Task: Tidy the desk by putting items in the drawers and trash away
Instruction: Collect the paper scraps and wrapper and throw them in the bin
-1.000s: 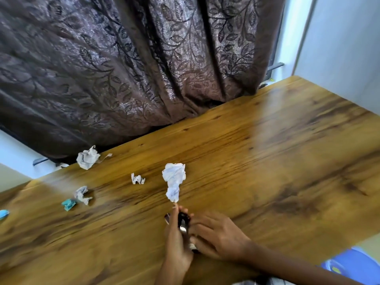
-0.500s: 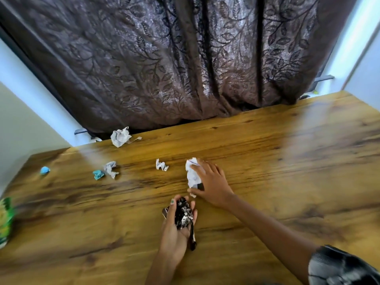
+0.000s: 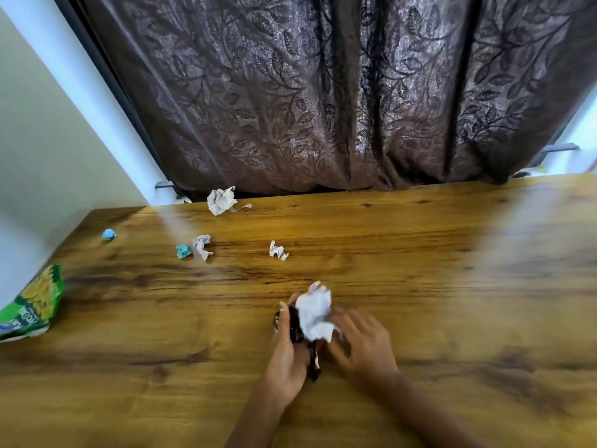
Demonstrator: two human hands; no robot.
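My left hand [image 3: 287,354] cups a dark crumpled wrapper [image 3: 295,328] just above the wooden desk [image 3: 452,286]. A white crumpled paper ball [image 3: 315,313] rests on top of that bundle. My right hand [image 3: 361,345] is pressed against the paper ball from the right, blurred, fingers curled. Loose trash lies further back on the desk: a large white paper wad [image 3: 221,200] at the back edge, a small white scrap [image 3: 277,251], a twisted white scrap [image 3: 202,246], a teal scrap [image 3: 183,251] and a small blue ball [image 3: 109,234].
A green snack bag [image 3: 30,307] lies at the desk's left edge. A dark leaf-patterned curtain [image 3: 323,92] hangs behind the desk. A pale wall [image 3: 38,140] stands to the left.
My right hand picked the white paper ball off the desk and brought it back onto the bundle in my left hand. The view swung left, showing the snack bag.
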